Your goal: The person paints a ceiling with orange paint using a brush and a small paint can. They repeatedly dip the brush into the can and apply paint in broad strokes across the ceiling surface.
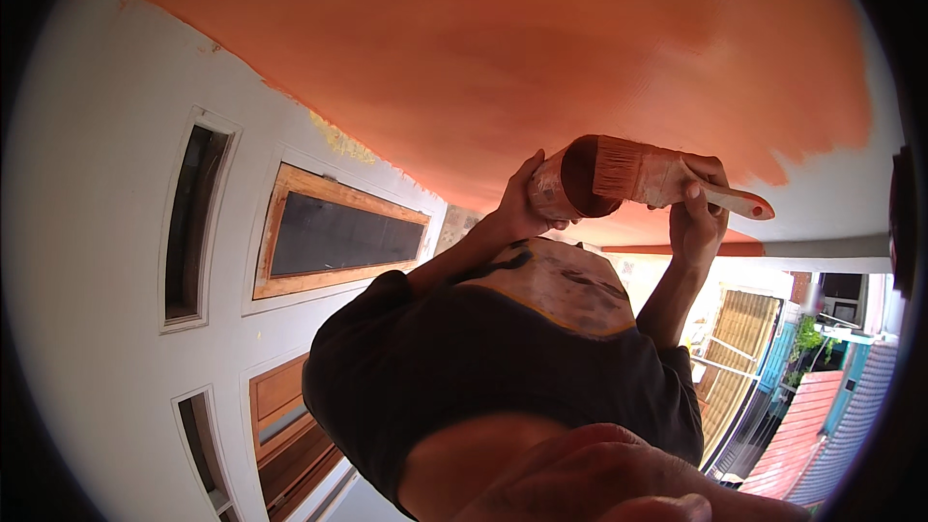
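Observation:
My left hand [522,201] is wrapped around the side of a small paint can [549,186], its open mouth tilted toward the right. My right hand [698,217] grips a wide paintbrush [665,177] where the pale wooden handle meets the bristles. Orange paint coats the bristles, which lie across the can's mouth. Whether the bristle tips touch the rim or reach inside, I cannot tell. Both hands are raised in front of a broad ceiling-like surface [503,48] with orange paint over most of it.
A white wall [106,193] on the left holds a narrow dark window [193,222] and a wood-framed panel [343,232]. Ragged orange edges border bare white at right [822,198]. Beyond lie a corrugated roof [797,435], a bamboo-like screen [739,329] and green plants [808,338].

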Motion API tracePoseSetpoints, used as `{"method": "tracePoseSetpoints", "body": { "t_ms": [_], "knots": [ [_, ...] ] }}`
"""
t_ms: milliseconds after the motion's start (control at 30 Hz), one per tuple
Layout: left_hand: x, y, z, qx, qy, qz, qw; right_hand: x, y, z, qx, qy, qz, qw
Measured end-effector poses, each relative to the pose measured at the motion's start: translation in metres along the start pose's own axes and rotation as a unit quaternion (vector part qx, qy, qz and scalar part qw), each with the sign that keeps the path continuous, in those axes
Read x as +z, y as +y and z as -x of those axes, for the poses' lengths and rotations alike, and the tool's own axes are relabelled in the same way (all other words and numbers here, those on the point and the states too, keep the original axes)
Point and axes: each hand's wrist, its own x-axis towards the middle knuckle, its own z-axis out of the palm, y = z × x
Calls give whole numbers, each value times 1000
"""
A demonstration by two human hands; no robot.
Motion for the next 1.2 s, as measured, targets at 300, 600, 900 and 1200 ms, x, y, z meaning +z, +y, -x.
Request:
{"method": "tracePoseSetpoints", "body": {
  "t_ms": [300,600,900,1200],
  "knots": [
    [-4,-3,4,35,9,-16,999,18,-30,-10,37,-75,143,986],
    [-5,-5,4,37,13,-20,999,18,-55,-15,41,-110,286,951],
    [16,-12,3,-12,58,-25,998,17,-58,-11,36,-83,314,945],
    [9,-13,-5,-23,6,-78,997,40,-58,-7,80,-124,381,913]
  ]
}}
